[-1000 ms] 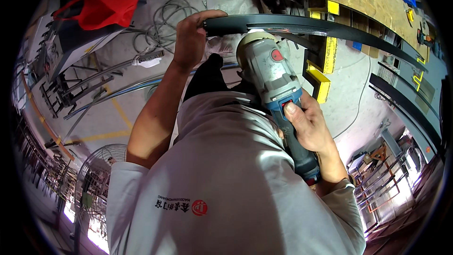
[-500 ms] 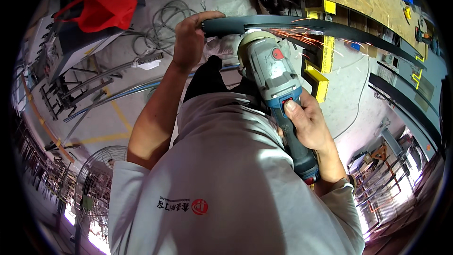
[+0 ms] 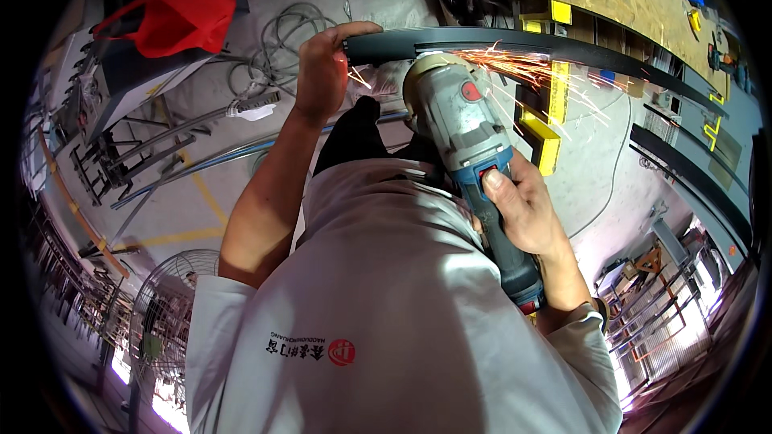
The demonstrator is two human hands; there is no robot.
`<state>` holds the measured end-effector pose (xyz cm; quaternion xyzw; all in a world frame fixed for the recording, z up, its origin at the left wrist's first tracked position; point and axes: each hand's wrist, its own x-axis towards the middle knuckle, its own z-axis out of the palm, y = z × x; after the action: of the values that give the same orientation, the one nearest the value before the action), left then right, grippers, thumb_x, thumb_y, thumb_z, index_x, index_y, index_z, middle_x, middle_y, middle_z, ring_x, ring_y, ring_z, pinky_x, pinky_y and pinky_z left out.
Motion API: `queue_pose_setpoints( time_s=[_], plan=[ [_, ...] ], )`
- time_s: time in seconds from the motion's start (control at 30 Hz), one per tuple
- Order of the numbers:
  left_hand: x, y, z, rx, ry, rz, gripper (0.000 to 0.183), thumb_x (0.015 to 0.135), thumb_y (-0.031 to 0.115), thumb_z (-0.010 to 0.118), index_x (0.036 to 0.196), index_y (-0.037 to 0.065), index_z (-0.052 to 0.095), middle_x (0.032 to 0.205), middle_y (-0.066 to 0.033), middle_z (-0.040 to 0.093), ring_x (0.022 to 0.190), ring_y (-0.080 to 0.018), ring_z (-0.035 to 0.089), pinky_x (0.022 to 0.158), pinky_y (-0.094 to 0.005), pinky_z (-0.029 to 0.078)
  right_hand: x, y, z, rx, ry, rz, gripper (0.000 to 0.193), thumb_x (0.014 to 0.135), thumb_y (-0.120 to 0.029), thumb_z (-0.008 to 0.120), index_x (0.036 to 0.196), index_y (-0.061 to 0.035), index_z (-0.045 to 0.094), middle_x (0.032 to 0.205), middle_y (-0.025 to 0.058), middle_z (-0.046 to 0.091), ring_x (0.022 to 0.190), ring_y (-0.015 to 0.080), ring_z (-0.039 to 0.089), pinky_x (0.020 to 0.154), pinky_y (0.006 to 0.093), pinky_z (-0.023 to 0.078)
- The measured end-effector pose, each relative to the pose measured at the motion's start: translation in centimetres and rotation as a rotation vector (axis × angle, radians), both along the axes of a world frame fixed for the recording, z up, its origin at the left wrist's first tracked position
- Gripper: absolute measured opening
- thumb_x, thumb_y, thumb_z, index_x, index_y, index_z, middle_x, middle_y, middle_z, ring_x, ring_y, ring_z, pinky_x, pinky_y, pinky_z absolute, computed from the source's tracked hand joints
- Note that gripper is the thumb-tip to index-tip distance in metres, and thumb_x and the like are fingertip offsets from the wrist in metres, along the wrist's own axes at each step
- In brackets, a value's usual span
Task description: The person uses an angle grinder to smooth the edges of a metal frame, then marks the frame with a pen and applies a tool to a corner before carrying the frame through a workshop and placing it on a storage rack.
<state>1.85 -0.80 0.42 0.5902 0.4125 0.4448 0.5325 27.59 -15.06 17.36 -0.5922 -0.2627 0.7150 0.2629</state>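
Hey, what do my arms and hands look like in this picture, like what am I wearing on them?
Your left hand and right hand are both ungloved. Both forearms are uncovered below the short, loose, light grey sleeves of your shirt.

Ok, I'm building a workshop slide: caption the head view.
Sparks fly as the right hand works an angle grinder against a dark metal profile, its end held by the left hand.

Pale grey short-sleeved shirt (image 3: pixel 402 273), red-and-black chest print (image 3: pixel 314 350), black trousers (image 3: pixel 347 138)
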Motion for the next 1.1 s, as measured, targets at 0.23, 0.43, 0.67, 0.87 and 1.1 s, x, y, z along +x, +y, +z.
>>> queue_pose_setpoints(
  time_s=[0.23, 0.43, 0.67, 0.87, 1.1],
  plan=[
    [-0.1, 0.2, 0.1, -0.314, -0.293, -0.003, 0.057, 0.104, 0.020, 0.023, 0.109, -0.013, 0.069, 0.106, -0.0170, 0.075, 0.096, -0.0221, 0.068, 0.096, -0.0339, 0.052, 0.1, 0.0, 0.2, -0.041, 0.022, 0.005, 0.040, 0.106, -0.032, 0.062, 0.123, 0.0036, 0.058, 0.094, 0.0012, 0.064, 0.086, 0.0078, 0.054, 0.077, 0.0260, 0.047],
    [-0.3, 0.2, -0.8, 0.052, -0.018, -0.009, 0.058, 0.104, 0.021, 0.022, 0.108, -0.013, 0.069, 0.107, -0.0176, 0.075, 0.093, -0.0228, 0.070, 0.094, -0.0344, 0.054, 0.2, -0.2, 0.3, 0.026, -0.042, 0.033, 0.040, 0.106, -0.033, 0.061, 0.121, 0.0037, 0.058, 0.092, 0.0028, 0.063, 0.083, 0.0087, 0.054, 0.075, 0.0271, 0.048],
    [-0.6, 0.1, -0.8, -0.360, -0.384, -0.004, 0.040, 0.100, 0.002, 0.030, 0.108, -0.012, 0.067, 0.109, -0.0169, 0.076, 0.093, -0.0235, 0.071, 0.095, -0.0351, 0.055, 0.4, 0.4, 1.0, -0.075, 0.057, -0.019, 0.043, 0.106, -0.035, 0.061, 0.125, 0.0038, 0.056, 0.090, 0.0034, 0.061, 0.075, 0.0071, 0.056, 0.064, 0.0256, 0.049],
    [-0.4, 0.2, -0.8, -0.108, -0.160, -0.023, 0.038, 0.101, 0.002, 0.031, 0.108, -0.012, 0.065, 0.107, -0.0169, 0.076, 0.094, -0.0230, 0.072, 0.095, -0.0349, 0.055, -0.1, 0.5, 0.4, -0.023, 0.038, -0.005, 0.039, 0.106, -0.032, 0.061, 0.122, 0.0032, 0.057, 0.089, 0.0027, 0.061, 0.074, 0.0078, 0.054, 0.065, 0.0265, 0.049],
    [-0.4, 0.3, -1.0, -0.075, -0.122, -0.026, 0.029, 0.101, -0.003, 0.037, 0.107, -0.009, 0.065, 0.107, -0.0164, 0.077, 0.090, -0.0237, 0.073, 0.089, -0.0331, 0.057, 0.0, 0.8, 0.4, -0.006, -0.008, 0.068, 0.034, 0.106, -0.029, 0.061, 0.118, 0.0029, 0.058, 0.089, 0.0012, 0.060, 0.082, 0.0076, 0.051, 0.074, 0.0263, 0.046]
  ],
)
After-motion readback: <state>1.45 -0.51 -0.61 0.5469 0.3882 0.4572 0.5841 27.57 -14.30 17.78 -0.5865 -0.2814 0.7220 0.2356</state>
